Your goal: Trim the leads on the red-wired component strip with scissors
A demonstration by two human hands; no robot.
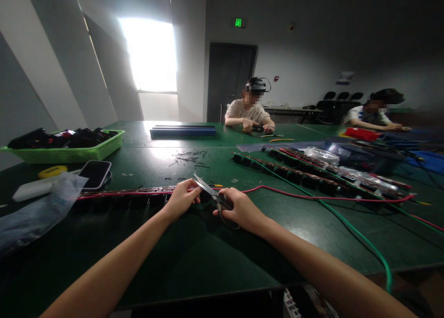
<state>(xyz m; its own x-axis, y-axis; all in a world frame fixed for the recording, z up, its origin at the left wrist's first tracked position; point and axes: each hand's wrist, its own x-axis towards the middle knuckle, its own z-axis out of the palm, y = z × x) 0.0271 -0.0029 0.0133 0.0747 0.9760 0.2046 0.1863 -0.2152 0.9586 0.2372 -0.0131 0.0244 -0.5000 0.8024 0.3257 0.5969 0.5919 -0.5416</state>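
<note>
Right hand (pixel 233 208) grips my scissors (pixel 207 187), left hand (pixel 183 198) pinches, what I can't tell; careless snipping could nick the red wire (pixel 263 187)!

One left hand (pixel 182 198), one right hand (pixel 238 209) and a single pair of scissors (pixel 215 195), by my count. I make out at least three black strips (pixel 135 199), one green basket (pixel 69 156) and one phone (pixel 94 174). Across from here, two other people (pixel 239 110). Further back: one door (pixel 229 77), one exit sign (pixel 238 22), one window (pixel 151 54), three chair backs (pixel 343 96). The dark slivers (pixel 189 158) are too many for me to number.
</note>
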